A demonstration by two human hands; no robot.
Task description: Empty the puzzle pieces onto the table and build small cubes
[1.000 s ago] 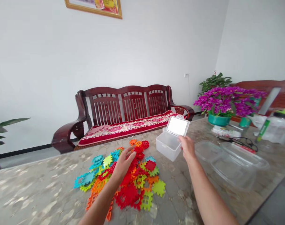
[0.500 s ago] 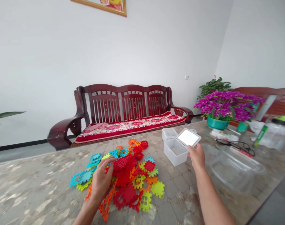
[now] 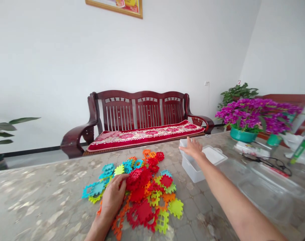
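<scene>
A heap of coloured interlocking plastic tiles [image 3: 152,197] lies on the marbled table [image 3: 42,204]. My left hand [image 3: 113,199] rests on the heap's left side, its fingers curled round the edge of a red tile [image 3: 135,176] that is tipped up. My right hand [image 3: 194,149] reaches out with fingers spread, holding nothing, above a small clear plastic box [image 3: 192,169]. The box's hinged lid [image 3: 215,155] lies folded back flat to the right. A second small clear box [image 3: 183,143] sits just behind, under my fingertips.
Two larger clear containers [image 3: 265,190] stand to the right of the small box. Beyond them are spectacles [image 3: 268,160], a teal pot of purple flowers [image 3: 245,134] and a bottle. A dark wooden bench [image 3: 139,124] with a red cushion stands behind the table.
My right hand has let go of the box lid, which now lies flat, and has stretched forward over the boxes. My left hand stays curled on the red tile.
</scene>
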